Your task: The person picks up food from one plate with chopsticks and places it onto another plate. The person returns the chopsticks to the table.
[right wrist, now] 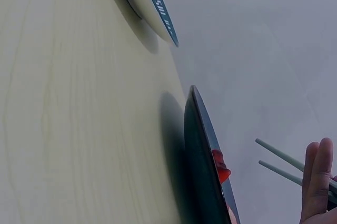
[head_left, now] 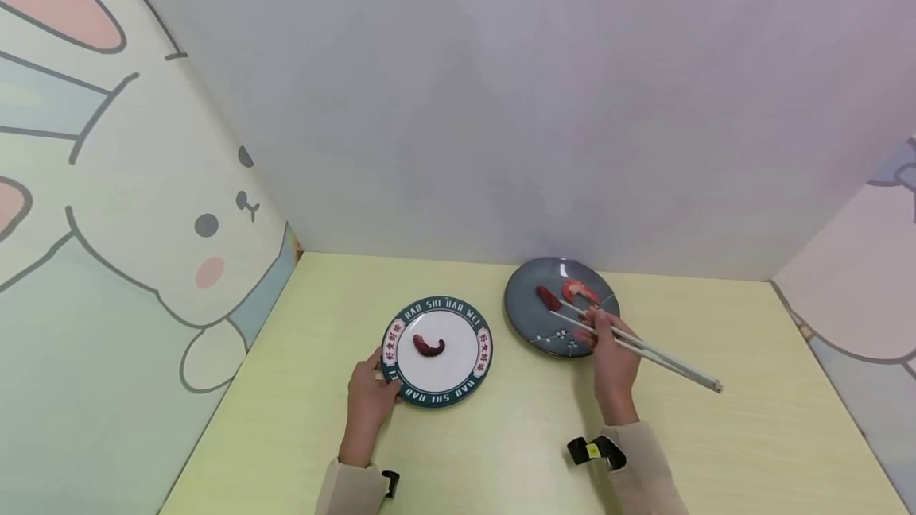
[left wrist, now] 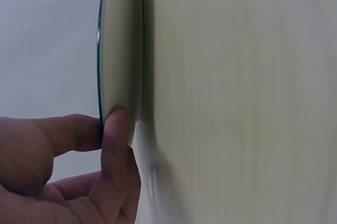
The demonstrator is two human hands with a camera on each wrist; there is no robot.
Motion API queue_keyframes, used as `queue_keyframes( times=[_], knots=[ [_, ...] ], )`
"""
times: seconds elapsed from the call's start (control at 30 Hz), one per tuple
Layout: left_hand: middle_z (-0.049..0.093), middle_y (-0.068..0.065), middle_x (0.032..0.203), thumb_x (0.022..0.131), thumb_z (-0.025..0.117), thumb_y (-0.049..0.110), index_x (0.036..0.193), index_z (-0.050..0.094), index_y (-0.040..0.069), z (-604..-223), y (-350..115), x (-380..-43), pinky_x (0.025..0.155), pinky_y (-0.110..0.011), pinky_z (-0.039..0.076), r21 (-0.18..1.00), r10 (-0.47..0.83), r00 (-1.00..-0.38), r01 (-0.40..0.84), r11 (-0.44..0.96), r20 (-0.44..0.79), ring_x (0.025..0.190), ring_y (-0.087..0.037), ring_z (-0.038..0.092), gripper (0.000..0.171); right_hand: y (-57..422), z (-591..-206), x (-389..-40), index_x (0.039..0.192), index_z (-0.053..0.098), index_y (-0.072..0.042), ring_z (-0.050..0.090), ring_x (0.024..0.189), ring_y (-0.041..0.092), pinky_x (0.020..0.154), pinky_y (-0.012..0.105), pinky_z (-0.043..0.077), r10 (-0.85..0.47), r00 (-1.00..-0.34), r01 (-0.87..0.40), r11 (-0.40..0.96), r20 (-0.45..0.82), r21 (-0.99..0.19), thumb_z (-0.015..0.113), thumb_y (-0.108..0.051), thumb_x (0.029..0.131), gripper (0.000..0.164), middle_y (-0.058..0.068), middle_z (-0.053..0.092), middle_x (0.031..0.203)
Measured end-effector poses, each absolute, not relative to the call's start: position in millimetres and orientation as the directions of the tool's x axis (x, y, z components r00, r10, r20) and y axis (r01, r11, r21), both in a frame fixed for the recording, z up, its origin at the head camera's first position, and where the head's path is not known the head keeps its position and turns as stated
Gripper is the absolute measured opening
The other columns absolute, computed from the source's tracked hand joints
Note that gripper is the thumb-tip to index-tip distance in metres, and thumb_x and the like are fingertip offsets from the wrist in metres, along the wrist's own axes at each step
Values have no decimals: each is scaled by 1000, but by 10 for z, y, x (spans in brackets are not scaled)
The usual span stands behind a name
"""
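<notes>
My left hand [head_left: 368, 397] pinches the near left rim of a white plate [head_left: 458, 360] with a green lettered border; thumb on top, fingers beneath, as the left wrist view shows. On that plate lies a dark red curled piece like an octopus tentacle [head_left: 429, 346]. My right hand [head_left: 615, 360] holds a pair of pale chopsticks [head_left: 669, 360] over a grey-blue plate [head_left: 525, 296]. Their tips stand apart, above the plate in the right wrist view and near a dark red chunk [head_left: 549, 298]. An orange-red shrimp [head_left: 578, 290] lies beside the chunk; my hand partly covers other reddish food there.
Both plates stand on a pale wooden table [head_left: 501, 451], the grey-blue one close to the grey back wall [head_left: 501, 102]. Side panels with cartoon rabbits [head_left: 157, 245] border the table. A black strap with a camera [head_left: 597, 451] sits at the right wrist.
</notes>
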State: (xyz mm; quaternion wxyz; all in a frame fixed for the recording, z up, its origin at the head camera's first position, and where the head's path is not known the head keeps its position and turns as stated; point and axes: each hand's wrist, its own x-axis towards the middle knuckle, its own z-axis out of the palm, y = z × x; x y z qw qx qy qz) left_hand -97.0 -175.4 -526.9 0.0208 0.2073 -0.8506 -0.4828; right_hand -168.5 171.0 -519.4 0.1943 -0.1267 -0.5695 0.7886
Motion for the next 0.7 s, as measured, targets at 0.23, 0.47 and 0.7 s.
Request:
queue_keyframes(
  times=[0.23,0.47,0.7],
  knots=[
    [52,-30,122,89,68,-11,155,39,-15,-5262,-1748,-963,59,-31,59,836,-368,-913,-336,434,-175,87,-27,64,72,1630,-5198,-1665,112,66,22,73,62,8,62,22,61,432,-901,-160,-263,32,-951,61,-11,107,34,8,72,87],
    [52,-30,123,89,67,-11,155,38,-15,-5252,-1752,-961,60,-31,59,836,-368,-913,-338,432,-179,87,-27,64,72,1595,-5204,-1658,115,63,26,74,63,8,63,23,61,417,-908,-163,-252,45,-954,60,-13,108,40,8,69,86],
    [52,-30,123,90,68,-10,155,39,-15,-5241,-1752,-964,61,-32,60,830,-370,-911,-342,441,-179,89,-29,64,71,1558,-5171,-1640,113,64,25,74,65,7,65,22,61,400,-916,-143,-238,37,-961,60,-13,108,39,8,69,92]
  ],
)
